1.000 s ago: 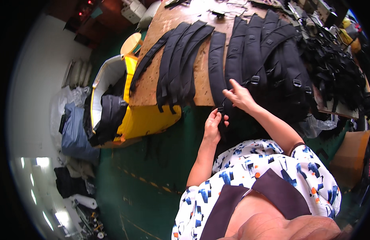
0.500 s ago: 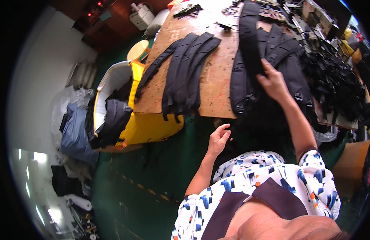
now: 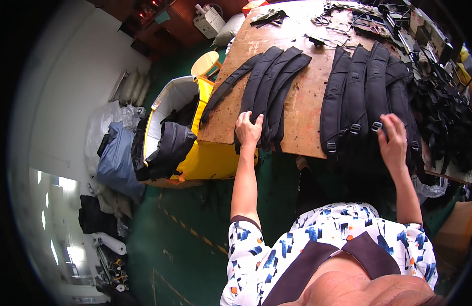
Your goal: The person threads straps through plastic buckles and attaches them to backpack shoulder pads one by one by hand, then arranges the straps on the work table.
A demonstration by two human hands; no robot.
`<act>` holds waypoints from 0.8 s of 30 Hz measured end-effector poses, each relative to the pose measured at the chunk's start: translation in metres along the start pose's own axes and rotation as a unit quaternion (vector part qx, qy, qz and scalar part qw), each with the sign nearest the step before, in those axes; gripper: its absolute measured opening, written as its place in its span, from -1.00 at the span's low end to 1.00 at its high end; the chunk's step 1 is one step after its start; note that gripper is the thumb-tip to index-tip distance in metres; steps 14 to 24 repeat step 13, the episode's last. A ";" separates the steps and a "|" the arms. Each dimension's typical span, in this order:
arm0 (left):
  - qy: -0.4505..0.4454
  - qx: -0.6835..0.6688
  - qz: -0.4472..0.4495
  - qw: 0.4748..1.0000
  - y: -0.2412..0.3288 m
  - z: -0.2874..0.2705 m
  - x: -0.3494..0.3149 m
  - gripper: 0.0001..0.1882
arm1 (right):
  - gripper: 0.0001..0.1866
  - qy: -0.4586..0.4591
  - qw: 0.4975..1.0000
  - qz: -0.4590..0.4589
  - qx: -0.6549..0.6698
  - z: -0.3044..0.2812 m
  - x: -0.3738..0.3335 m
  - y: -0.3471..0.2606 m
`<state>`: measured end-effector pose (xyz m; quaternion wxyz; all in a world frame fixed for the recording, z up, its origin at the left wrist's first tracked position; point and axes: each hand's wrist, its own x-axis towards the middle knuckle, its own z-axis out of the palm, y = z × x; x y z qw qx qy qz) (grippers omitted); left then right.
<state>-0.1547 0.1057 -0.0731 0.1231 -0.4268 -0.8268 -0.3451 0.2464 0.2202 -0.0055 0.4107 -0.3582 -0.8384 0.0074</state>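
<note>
Black padded shoulder straps lie in two groups on the wooden table. My left hand [image 3: 249, 130] is closed around the near end of one padded strap [image 3: 260, 84] in the left group, thumb on one side and fingers on the other. Over the near end of the right group of straps [image 3: 355, 84], my right hand [image 3: 394, 138] is open, fingers bent and apart. Its thumb is close to a small buckle [image 3: 377, 126]; whether they touch I cannot tell. The dark ends of the right straps hang over the table's front edge.
The table [image 3: 303, 122] carries scissors [image 3: 321, 20] and cables farther back. A heap of black webbing [image 3: 447, 117] covers its right side. Left of it stand a yellow bag [image 3: 195, 158] with black pieces inside and a round stool [image 3: 205, 63].
My right hand has let go of the long black strap it held up, which now lies with the right group. My left hand has moved up and left onto the left straps. The view has shifted.
</note>
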 end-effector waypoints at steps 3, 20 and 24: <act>-0.068 0.180 -0.010 0.981 0.018 0.022 0.013 -0.41 | -0.67 -0.061 0.992 -0.020 0.110 -0.003 -0.028 -0.027; -0.064 0.187 0.037 0.980 0.038 0.038 0.026 -0.67 | -0.73 -0.178 0.969 0.054 0.165 -0.009 -0.071 -0.029; -0.064 0.187 0.037 0.980 0.038 0.038 0.026 -0.67 | -0.73 -0.178 0.969 0.054 0.165 -0.009 -0.071 -0.029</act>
